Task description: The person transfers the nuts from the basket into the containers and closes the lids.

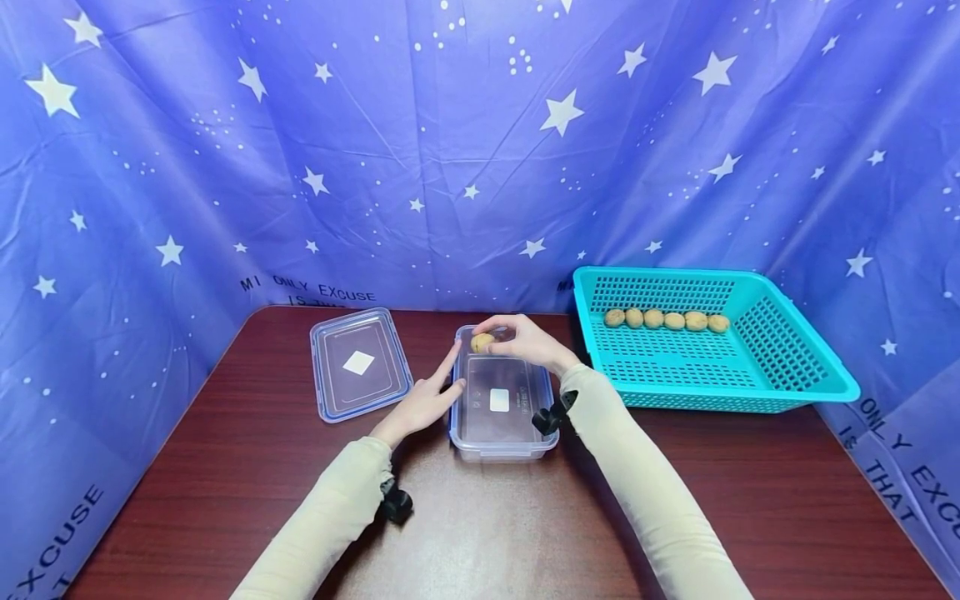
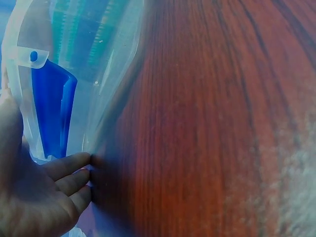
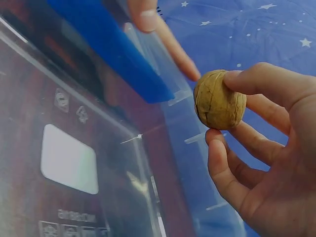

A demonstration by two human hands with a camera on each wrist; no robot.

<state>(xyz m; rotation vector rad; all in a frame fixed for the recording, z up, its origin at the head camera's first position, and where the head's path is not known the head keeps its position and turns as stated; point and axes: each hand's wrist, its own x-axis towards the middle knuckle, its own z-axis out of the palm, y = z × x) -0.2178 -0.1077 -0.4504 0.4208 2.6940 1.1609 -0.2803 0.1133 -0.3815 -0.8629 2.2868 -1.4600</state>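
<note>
A clear plastic food container [image 1: 480, 429] stands at the middle of the table with its inside facing up. Between thumb and fingertips, my right hand [image 1: 528, 343] pinches a walnut [image 3: 217, 101] over the container's far left corner. My left hand [image 1: 420, 407] rests at the container's left side, index finger stretched along the rim. In the left wrist view its other fingers [image 2: 69, 168] lie beside the blue latch [image 2: 54, 108], which hangs down the wall. A white square label [image 3: 70, 159] shows on the container's floor.
A clear lid [image 1: 386, 358] with a blue seal lies left of the container. To the right, a turquoise basket [image 1: 720, 402] holds a row of several walnuts [image 1: 674, 321] along its far side. A blue star-printed curtain [image 1: 450, 150] surrounds the dark red wooden table [image 1: 255, 483].
</note>
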